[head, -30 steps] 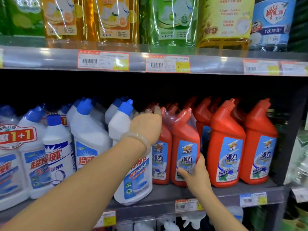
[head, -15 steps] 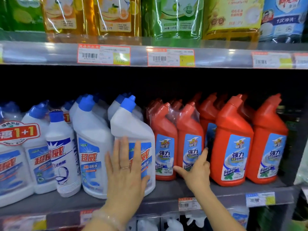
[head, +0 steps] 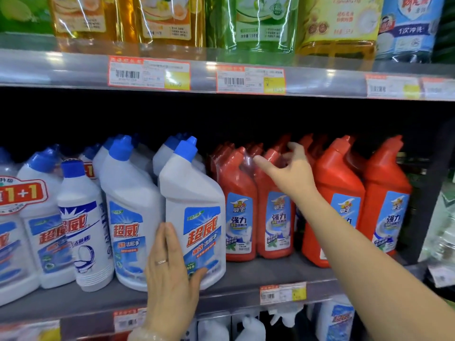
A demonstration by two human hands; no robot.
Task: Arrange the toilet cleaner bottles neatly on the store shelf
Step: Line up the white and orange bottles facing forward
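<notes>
Two hands at work on the middle shelf (head: pixel 258 271), nothing lifted.

Left hand (head: pixel 172 274): flat, fingers straight and close together, pressed against the lower left front of the foremost white bottle (head: pixel 194 193). Thumb spread to the right along the bottle's base. No curl round it. Ring (head: pixel 161 262) on one finger.

White bottle: blue angled cap, blue-and-red label, upright at the shelf's front edge. It touches another white bottle on its left and stands just beside the red twin pack (head: pixel 240 190) on its right.

Right hand (head: pixel 291 175): raised to the necks of the red twin pack, fingers spread wide, forefinger stretched left, thumb up. It holds nothing; fingertips are at the clear film round the necks, but I cannot tell if they touch.

Red side: twin pack wrapped in film, upright. To its right, two single red bottles (head: pixel 337 183), also upright, with more red caps behind in the dark.

White side: rows of blue-capped bottles running back, a slimmer round bottle (head: pixel 81 217) at the front, and a red "1+1" sticker (head: pixel 22 194) at far left.

Price tag (head: pixel 283 292) on the shelf's front rail. Refill pouches (head: pixel 251 23), orange, green and yellow, on the shelf above.
</notes>
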